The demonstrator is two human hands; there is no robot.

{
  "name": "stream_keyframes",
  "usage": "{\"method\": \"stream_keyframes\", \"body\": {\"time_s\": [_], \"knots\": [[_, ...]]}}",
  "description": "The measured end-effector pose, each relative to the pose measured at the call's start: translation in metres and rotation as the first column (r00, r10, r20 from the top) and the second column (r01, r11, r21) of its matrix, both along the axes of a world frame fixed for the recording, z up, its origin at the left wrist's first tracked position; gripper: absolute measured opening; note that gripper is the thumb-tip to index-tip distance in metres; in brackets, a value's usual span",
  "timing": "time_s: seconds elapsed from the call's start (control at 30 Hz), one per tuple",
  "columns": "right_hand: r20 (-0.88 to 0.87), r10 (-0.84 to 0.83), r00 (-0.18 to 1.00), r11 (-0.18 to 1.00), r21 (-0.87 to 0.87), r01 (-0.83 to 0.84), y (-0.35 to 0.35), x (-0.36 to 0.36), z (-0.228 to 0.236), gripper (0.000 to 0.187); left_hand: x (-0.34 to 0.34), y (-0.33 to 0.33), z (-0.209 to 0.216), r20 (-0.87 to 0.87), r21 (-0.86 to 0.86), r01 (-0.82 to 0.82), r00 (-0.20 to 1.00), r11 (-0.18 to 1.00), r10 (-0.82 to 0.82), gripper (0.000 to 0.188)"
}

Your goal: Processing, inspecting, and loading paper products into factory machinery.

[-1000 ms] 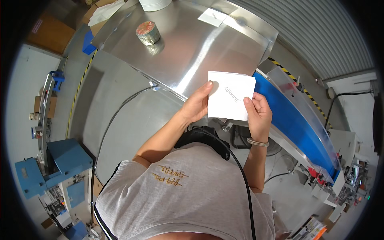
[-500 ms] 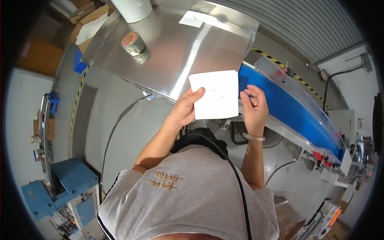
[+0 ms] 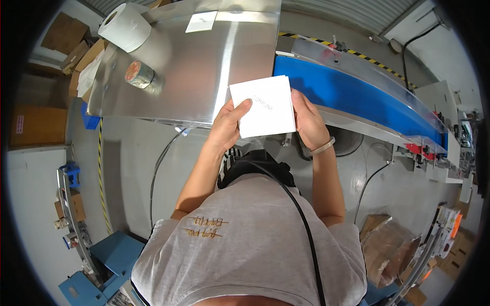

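Observation:
A small stack of white square cards (image 3: 264,115), with faint grey lettering on the top one, is held in front of my body. My left hand (image 3: 226,125) grips its left side, thumb lying on top and the other fingers hidden underneath. Against the stack's right edge rests my right hand (image 3: 310,123), a clear band round its wrist. Its thumb side shows along the edge, while its other fingertips are partly hidden behind the cards.
Ahead on the left is a shiny metal table (image 3: 191,71) with a white roll (image 3: 133,34), a round patterned tin (image 3: 139,74) and a white card (image 3: 200,21). A blue conveyor belt (image 3: 352,97) runs off to the right. A black cable (image 3: 301,217) hangs over my shirt.
My right hand has come in from apart to touch the stack's right edge. The stack has tilted slightly in my left hand. My view has shifted to the right.

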State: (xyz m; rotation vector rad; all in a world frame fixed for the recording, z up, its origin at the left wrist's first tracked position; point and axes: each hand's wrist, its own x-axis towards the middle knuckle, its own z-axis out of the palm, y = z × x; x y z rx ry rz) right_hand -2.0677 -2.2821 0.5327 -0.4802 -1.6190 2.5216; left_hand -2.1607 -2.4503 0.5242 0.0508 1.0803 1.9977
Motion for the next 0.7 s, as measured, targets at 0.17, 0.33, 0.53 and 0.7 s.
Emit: {"method": "stream_keyframes", "body": {"time_s": [0.17, 0.33, 0.53, 0.7], "knots": [[-0.043, -0.092, 0.995, 0.996, -0.002, 0.092, -0.002, 0.015, 0.006, 0.05, 0.013, 0.01, 0.013, 0.058, 0.118, -0.031, 0.998, 0.993, 0.024, 0.05], [0.013, -0.136, 0.991, 0.991, -0.015, 0.136, -0.001, 0.026, 0.002, 0.048, 0.02, 0.02, 0.015, 0.048, 0.048, -0.005, 0.999, 0.999, 0.002, 0.057], [-0.043, -0.177, 0.983, 0.947, 0.266, 0.182, -0.007, 0.027, -0.003, 0.048, 0.023, 0.022, 0.009, 0.082, 0.031, -0.024, 0.996, 0.999, 0.021, 0.056], [-0.042, -0.217, 0.975, 0.902, 0.373, 0.217, -0.009, 0.027, -0.012, 0.041, 0.025, 0.019, 0.012, 0.08, 0.051, -0.028, 0.996, 0.998, 0.024, 0.058]]}}
